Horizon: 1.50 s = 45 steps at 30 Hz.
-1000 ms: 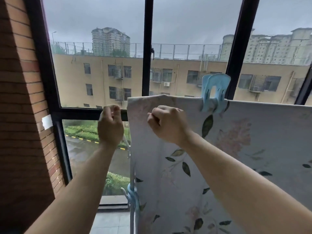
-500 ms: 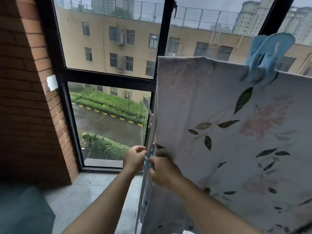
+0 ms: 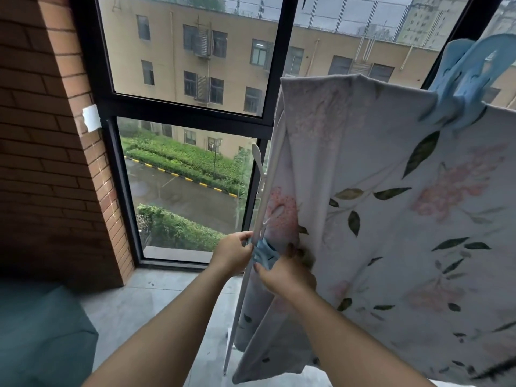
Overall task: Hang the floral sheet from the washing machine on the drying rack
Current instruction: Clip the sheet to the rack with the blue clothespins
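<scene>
The floral sheet (image 3: 391,219), pale with green leaves and pink flowers, hangs over the top bar of the drying rack and drapes down the right half of the view. A large light-blue clip (image 3: 463,88) pins it at the top right. The rack's white upright pole (image 3: 259,219) runs down along the sheet's left edge. My left hand (image 3: 233,252) pinches the pole and a small blue clip (image 3: 262,254) there. My right hand (image 3: 287,275) grips the same blue clip against the sheet's edge.
A black-framed window (image 3: 190,115) fills the wall ahead, with a building and wet road outside. A brick wall (image 3: 50,149) stands at left. A teal-green object (image 3: 42,336) sits at the lower left on the grey tile floor (image 3: 156,303).
Both hands dropped from the sheet's top edge to the small blue clip low on the pole. My view tilted downward and moved closer.
</scene>
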Tool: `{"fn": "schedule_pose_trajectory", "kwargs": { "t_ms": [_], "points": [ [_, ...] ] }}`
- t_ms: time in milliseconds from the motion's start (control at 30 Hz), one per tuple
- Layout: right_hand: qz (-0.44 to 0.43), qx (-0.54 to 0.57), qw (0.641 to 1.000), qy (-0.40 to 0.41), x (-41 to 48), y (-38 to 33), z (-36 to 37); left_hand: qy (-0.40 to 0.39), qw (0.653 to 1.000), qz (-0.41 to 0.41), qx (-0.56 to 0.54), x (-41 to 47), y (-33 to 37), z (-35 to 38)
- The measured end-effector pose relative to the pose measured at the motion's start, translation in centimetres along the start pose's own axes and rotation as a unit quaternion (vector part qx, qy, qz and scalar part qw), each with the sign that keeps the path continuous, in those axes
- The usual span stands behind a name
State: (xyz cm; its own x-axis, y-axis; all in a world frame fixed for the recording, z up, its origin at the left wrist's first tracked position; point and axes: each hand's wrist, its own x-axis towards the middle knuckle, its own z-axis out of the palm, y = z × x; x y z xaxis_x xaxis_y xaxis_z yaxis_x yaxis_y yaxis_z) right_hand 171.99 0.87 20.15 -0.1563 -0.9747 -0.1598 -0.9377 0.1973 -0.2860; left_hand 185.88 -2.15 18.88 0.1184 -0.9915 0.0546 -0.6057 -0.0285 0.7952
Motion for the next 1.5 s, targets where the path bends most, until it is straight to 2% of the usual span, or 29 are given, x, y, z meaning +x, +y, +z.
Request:
{"fn": "schedule_pose_trajectory", "kwargs": {
  "t_ms": [200, 333, 533, 667, 933, 1167, 1233, 1367, 1433, 1500],
  "points": [
    [-0.020, 0.029, 0.997, -0.068, 3.4, 2.0, 3.5, -0.030, 0.999, -0.014, -0.017, -0.5, 0.3, -0.1],
    [-0.050, 0.029, 0.995, -0.082, -0.4, 1.0, 1.4, -0.023, 0.999, -0.013, -0.036, -0.6, 0.6, -0.1],
    [-0.079, 0.034, 0.996, -0.031, -3.3, 0.3, -1.1, 0.072, 0.992, -0.045, -0.096, -1.6, 0.3, -1.5],
    [-0.110, 0.008, 0.994, 0.018, -3.7, 0.0, -1.7, 0.071, 0.988, -0.053, -0.128, -2.2, -0.2, -2.0],
    [-0.128, 0.005, 0.992, 0.018, -5.3, -0.1, -3.0, 0.081, 0.980, -0.070, -0.168, -2.6, 0.6, -1.7],
    [-0.196, 0.089, 0.976, 0.037, -6.8, 3.5, -5.1, 0.105, 0.977, -0.034, -0.182, -2.6, 3.8, -2.9],
    [-0.219, 0.176, 0.960, 0.001, -6.7, 4.4, -6.0, 0.136, 0.972, -0.013, -0.193, -3.2, 5.2, -3.5],
    [-0.220, 0.391, 0.889, -0.092, -6.0, 6.3, -6.6, 0.248, 0.948, 0.044, -0.196, -4.9, 8.9, -4.4],
    [-0.199, 0.478, 0.851, -0.090, -5.4, 7.4, -6.7, 0.248, 0.941, 0.088, -0.213, -5.3, 11.1, -4.4],
    [-0.190, 0.566, 0.796, -0.099, -5.3, 8.7, -7.7, 0.215, 0.940, 0.125, -0.235, -5.4, 13.5, -3.7]
  ]
}}
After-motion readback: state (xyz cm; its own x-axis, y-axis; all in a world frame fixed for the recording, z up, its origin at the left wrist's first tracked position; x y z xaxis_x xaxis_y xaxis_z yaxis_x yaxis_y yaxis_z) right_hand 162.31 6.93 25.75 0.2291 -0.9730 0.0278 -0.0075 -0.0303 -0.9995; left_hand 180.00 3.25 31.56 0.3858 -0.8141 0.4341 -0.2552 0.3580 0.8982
